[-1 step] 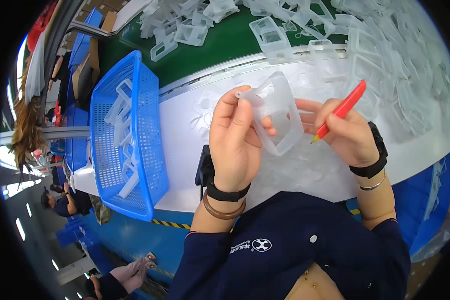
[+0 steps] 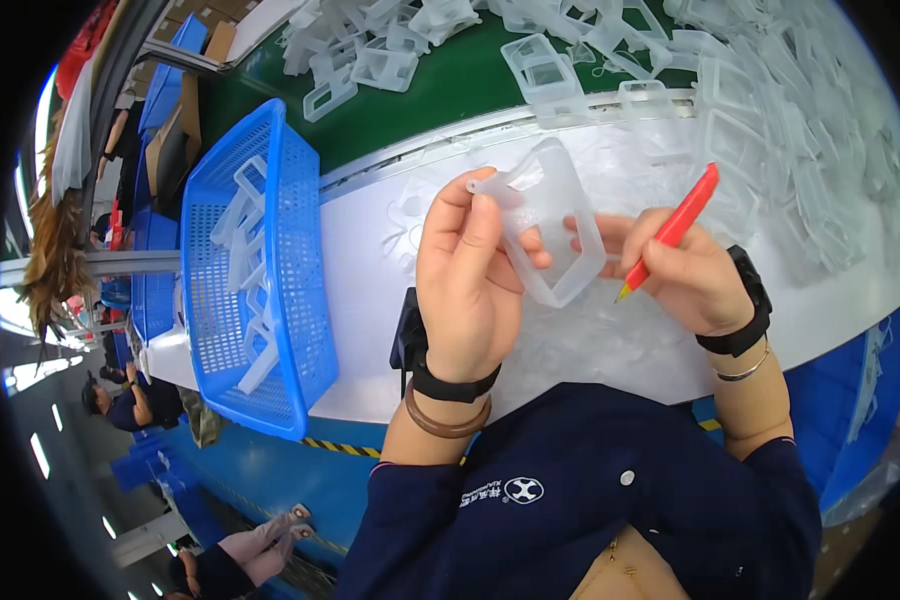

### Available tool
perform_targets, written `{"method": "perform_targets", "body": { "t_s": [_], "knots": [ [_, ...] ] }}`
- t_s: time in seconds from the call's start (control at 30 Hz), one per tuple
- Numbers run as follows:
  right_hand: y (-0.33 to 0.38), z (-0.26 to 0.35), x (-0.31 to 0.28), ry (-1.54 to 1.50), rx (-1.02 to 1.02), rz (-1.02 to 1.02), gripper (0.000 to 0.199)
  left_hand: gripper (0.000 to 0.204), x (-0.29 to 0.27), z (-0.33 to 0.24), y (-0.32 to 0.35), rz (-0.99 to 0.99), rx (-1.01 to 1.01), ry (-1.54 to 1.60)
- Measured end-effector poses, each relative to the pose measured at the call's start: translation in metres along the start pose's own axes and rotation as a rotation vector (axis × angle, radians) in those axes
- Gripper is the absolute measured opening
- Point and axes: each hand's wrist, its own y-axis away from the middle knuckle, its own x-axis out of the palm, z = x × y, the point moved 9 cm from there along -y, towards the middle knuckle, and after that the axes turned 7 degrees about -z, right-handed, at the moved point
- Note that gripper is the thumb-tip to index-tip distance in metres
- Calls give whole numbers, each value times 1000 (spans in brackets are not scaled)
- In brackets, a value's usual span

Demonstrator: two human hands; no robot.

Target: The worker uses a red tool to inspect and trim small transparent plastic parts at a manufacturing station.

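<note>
Currently, my right hand (image 2: 695,275) closes firmly around a red pen-shaped tool (image 2: 682,215); my left hand (image 2: 467,275) pinches a translucent plastic frame (image 2: 586,266) by its tab, above the middle of the white tabletop (image 2: 370,340). Along the left edge, a blue basket (image 2: 307,270) holds several frames (image 2: 263,345); many more remain heaped (image 2: 760,130) toward the far-right corner, so I judge most work left.

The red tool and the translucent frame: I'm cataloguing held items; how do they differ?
The red tool is opaque with a yellowish tip; the translucent frame is cloudy and colourless.
The red tool is slim and straight; the translucent frame is wider, with an opening.
The right hand holds the red tool; the left hand holds the translucent frame by its left side.
Both are hand-held.
</note>
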Motion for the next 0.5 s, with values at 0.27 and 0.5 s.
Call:
{"method": "perform_targets", "body": {
  "t_s": [0.27, 0.5],
  "knots": [
    [11, -2, 27, -362, 79, 291, 22, 23, 6, -20, 12, 39, 55, -43],
    [10, 7, 28, -385, 31, 193, 23, 29, 19, -29, 27, 102, 184, -369]
  ]
}}
